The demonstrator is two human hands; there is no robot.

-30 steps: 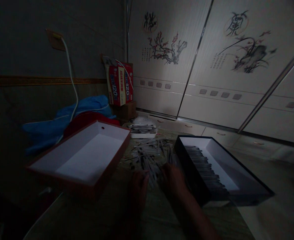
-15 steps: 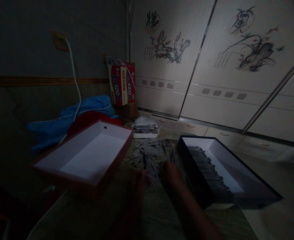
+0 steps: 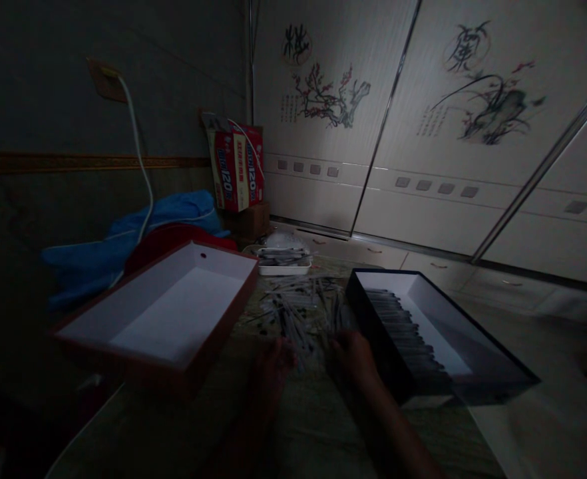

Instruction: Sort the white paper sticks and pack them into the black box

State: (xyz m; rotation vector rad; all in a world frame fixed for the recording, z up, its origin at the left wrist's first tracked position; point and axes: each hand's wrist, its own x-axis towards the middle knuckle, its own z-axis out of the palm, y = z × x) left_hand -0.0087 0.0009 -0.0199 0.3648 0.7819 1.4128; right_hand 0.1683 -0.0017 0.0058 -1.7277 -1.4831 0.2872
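Note:
A loose pile of thin pale sticks [image 3: 301, 309] lies on the table between two open boxes. My left hand [image 3: 272, 362] rests at the pile's near edge, and my right hand [image 3: 354, 354] sits beside it, close to the black box [image 3: 478, 382]. Both hands are very dark, so their fingers cannot be made out. The black box has a white inside and holds a row of dark sticks [image 3: 406, 332] along its left wall. The red box [image 3: 124, 349] on the left has a white, bare inside.
A small white tray [image 3: 284, 269] with sticks stands behind the pile. A blue cloth [image 3: 124, 236] and a red-and-white carton [image 3: 236, 166] are at the back left, with a white cable [image 3: 138, 159] hanging from the wall. Painted sliding doors [image 3: 423, 133] fill the background.
My two hands have drawn slightly apart and towards me at the pile's near edge. The view has shifted a little.

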